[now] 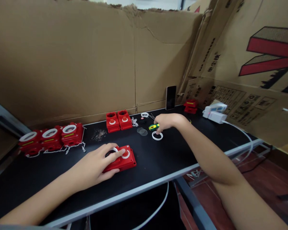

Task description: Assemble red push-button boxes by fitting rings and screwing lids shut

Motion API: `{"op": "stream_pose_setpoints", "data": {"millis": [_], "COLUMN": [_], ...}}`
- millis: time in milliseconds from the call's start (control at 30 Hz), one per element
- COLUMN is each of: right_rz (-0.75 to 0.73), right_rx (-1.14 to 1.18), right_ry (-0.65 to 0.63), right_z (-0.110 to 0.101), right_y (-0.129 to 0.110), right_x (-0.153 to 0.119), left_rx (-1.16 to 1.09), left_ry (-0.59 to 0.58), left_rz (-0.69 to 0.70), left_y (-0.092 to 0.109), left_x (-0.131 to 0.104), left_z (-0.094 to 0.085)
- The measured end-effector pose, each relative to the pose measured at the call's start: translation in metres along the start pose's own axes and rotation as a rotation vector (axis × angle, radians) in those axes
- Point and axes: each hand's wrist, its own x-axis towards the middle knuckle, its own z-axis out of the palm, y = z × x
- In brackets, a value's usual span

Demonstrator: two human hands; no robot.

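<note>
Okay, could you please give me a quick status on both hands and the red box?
Left hand steadying red box. Right hand at green-and-yellow handle, grip unclear. White ring close by its fingertips.

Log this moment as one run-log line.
left hand: holding red box | right hand: fingers at green-yellow handle, white ring | phone: upright | left end: three red housings

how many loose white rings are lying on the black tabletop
2. The back ring is beyond the green-and-yellow handle; the near ring is by the right hand's fingers. More may be hidden under the hands.
</note>
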Motion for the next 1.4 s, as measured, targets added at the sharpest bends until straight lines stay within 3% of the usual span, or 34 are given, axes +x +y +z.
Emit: {"op": "stream_pose_setpoints", "data": {"millis": [200, 300, 533, 1100, 1400], "right_rz": [0.044, 0.012, -0.063, 0.005, 0.055], "right_rx": [0.035, 0.07, 0.095, 0.051, 0.015], "right_ry": [0.376, 0.453, 0.438, 0.466, 0.403], "right_z": [-0.001, 0.01, 0.028, 0.028, 0.033], "right_y": [0.011, 0.012, 0.018, 0.033, 0.031], "right_x": [0.02, 0.036, 0.054, 0.062, 0.072], "left_rx": [0.006, 0.008, 0.004, -0.02, 0.0], "left_ry": [-0.01, -0.007, 0.01, -0.001, 0.008], "left_rz": [0.01, 0.001, 0.004, -0.008, 0.001], "left_y": [0.001, 0.001, 0.001, 0.003, 0.003], "left_x": [0.001, 0.0, 0.0, 0.001, 0.001], "left_z": [0.0, -0.001, 0.0, -0.001, -0.001]}}
